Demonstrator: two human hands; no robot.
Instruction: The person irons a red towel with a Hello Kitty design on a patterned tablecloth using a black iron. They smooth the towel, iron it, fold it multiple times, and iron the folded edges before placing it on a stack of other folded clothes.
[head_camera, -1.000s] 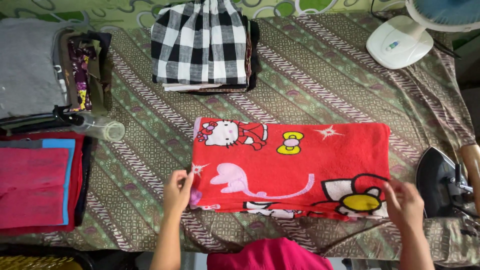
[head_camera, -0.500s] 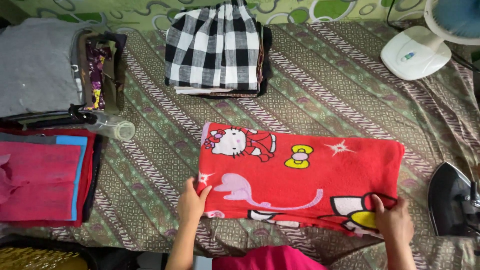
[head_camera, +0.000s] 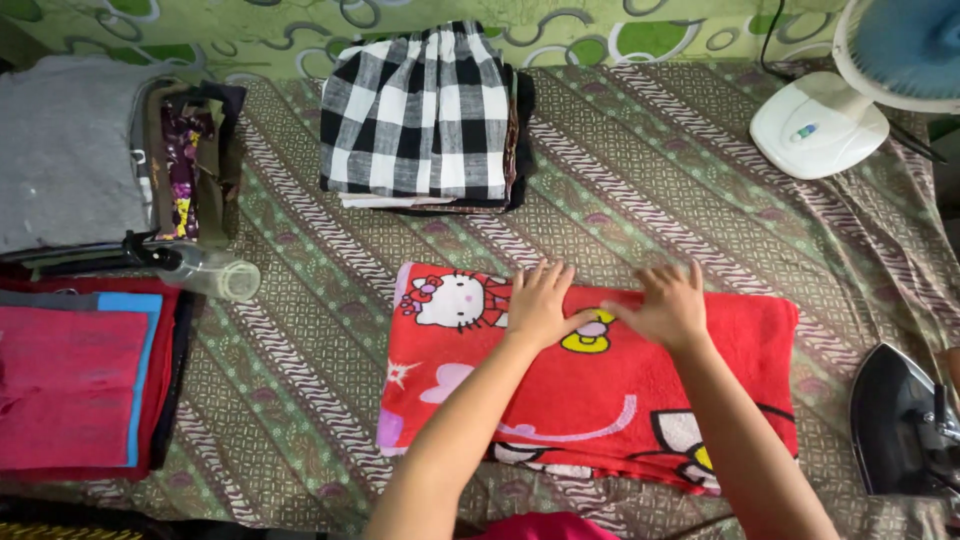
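Far left: grey folded stack (head_camera: 60, 150), dark patterned clothes (head_camera: 185, 160) beside it. Near left: pink and red folded pile (head_camera: 70, 385) with a blue edge. Clear spray bottle (head_camera: 205, 270) lies on its side between those stacks, nozzle pointing left.

Far centre: black-and-white checked stack (head_camera: 420, 110) on the patterned table cover (head_camera: 300, 330).

Centre near: red cartoon-print blanket (head_camera: 590, 400), folded into a flat rectangle, lying on the cover. Left hand (head_camera: 540, 300) flat on its far edge, fingers spread, palm down. Right hand (head_camera: 665, 305) just beside it, same pose, thumbs nearly touching. Neither hand grips anything; both lie open and pressed on the cloth.

Far right: white fan base (head_camera: 815, 125). Near right edge: black iron (head_camera: 900, 420), just off the blanket's right side.
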